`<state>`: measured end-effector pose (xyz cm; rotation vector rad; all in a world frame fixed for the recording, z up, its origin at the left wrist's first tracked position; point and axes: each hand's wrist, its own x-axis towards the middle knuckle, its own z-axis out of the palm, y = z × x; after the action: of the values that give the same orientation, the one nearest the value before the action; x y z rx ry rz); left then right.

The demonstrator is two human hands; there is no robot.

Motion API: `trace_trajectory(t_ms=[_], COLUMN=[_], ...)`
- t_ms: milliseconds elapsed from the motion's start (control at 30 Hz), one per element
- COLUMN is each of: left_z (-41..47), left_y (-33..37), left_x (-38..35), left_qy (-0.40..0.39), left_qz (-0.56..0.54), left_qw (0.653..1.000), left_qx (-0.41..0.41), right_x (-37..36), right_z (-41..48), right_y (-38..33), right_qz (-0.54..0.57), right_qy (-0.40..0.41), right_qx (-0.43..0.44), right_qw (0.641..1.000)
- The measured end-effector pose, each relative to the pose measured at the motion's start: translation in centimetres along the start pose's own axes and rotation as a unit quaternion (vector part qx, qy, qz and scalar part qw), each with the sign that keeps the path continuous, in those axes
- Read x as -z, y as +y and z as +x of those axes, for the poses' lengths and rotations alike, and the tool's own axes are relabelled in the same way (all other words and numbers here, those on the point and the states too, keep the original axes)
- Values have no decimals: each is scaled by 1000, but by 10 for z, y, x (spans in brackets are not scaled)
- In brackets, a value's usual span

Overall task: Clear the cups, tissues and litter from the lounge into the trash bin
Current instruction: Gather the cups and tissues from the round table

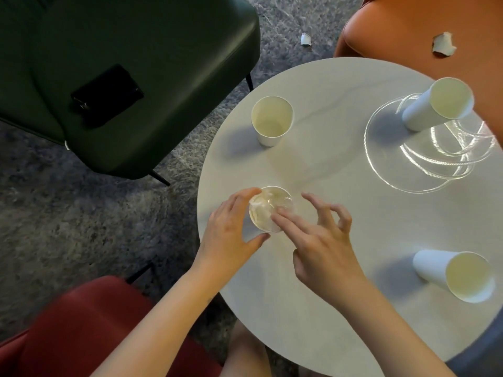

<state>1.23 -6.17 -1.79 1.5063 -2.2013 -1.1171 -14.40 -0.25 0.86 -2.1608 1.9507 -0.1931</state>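
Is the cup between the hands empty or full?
Not empty: crumpled tissue sits inside the cup; a finger of the right hand reaches in.

The left hand hides the side of the held cup — its pale crumpled contents are too blurred to name. The dark object on the green chair is unreadable too.
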Motion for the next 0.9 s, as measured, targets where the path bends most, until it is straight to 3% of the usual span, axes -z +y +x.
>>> trace_trajectory(t_ms=[233,300,367,433,500,533,600,700,800,900], left_z=[13,17,21,25,32,36,47,67,89,108], left_y=[-2,0,2,3,3,4,8,17,23,30], left_x=[-9,-10,-8,1,15,25,44,69,79,74], left_qy=[-27,-25,-16,0,32,50,93,171,199,173], left_qz=[-36,-27,-23,-34,-42,-41,-45,-66,-92,-114], left_qw=[999,999,1000,999,998,997,994,983,975,977], left_qx=[24,17,14,20,27,28,17,-19,-47,-45], right_x=[-16,-19,-6,8,14,13,3,-26,-46,-50], right_z=[20,26,30,29,39,51,82,129,160,166], right_y=[-3,0,2,7,16,21,32,43,40,37], right_qz=[-52,-40,3,145,239,254,284,338,372,388], right_qy=[-192,-199,-139,45,230,261,207,63,79,136], right_qx=[-18,-5,35,-17,-133,-190,-266,-264,-260,-266], right_qw=[980,979,990,988,934,912,898,901,888,872])
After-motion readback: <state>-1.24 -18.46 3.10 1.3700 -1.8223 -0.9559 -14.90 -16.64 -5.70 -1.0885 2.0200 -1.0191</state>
